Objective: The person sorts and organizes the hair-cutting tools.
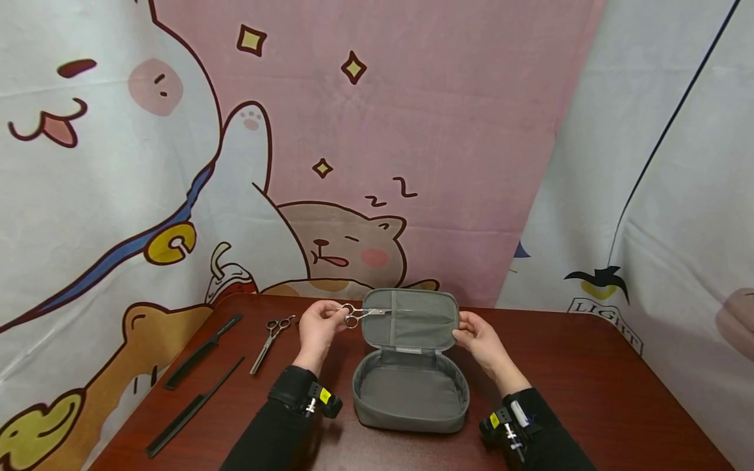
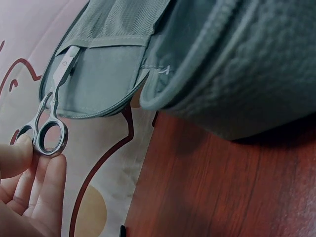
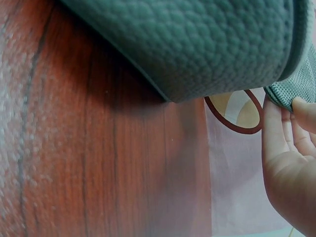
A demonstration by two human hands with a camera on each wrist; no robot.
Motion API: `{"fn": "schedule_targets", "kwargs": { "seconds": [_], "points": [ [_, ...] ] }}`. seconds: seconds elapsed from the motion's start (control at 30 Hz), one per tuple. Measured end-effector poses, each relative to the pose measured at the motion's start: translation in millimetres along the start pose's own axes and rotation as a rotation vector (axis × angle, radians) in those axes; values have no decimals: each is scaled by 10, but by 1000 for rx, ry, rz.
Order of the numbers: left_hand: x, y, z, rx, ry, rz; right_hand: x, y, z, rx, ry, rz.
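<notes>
A grey zip case [image 1: 406, 420] stands unzipped on the table, its lid [image 1: 437, 327] raised against the back. My left hand [image 1: 318, 330] pinches silver scissors [image 2: 60, 76] by their finger rings at the lid's left side. The blades point right, and in the left wrist view their tips are hidden behind the edge of a mesh pocket [image 2: 116, 29] inside the lid. With thumb and fingers, my right hand [image 1: 485, 347] grips the lid's right edge. The case's bottom compartment shows only its bare lining.
Left of the case lie a second pair of scissors [image 1: 269, 343], a dark comb with a handle [image 1: 203, 353] and a dark rat-tail comb [image 1: 188, 415]. A cartoon-printed cloth [image 1: 471, 131] hangs right behind the table [image 1: 565, 392].
</notes>
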State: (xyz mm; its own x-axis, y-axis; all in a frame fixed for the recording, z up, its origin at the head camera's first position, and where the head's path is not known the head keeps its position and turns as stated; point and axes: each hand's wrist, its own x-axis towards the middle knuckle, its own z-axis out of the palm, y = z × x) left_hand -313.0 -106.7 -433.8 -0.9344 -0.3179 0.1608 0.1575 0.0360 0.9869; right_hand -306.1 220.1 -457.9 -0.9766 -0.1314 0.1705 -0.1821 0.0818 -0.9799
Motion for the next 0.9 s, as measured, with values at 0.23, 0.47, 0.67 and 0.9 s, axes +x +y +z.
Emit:
{"fn": "schedule_targets", "kwargs": {
  "seconds": [0.23, 0.47, 0.67, 0.9],
  "points": [
    [-39, 32, 70, 61, -3, 47, -4, -10, 5, -48, 12, 1],
    [-61, 103, 133, 134, -7, 90, 3, -5, 11, -76, 32, 5],
    [-89, 114, 188, 156, 15, 94, -7, 4, 16, -114, 52, -7],
    [-123, 138, 232, 142, 26, 126, -31, -5, 27, -126, 64, -12]
  ]
}}
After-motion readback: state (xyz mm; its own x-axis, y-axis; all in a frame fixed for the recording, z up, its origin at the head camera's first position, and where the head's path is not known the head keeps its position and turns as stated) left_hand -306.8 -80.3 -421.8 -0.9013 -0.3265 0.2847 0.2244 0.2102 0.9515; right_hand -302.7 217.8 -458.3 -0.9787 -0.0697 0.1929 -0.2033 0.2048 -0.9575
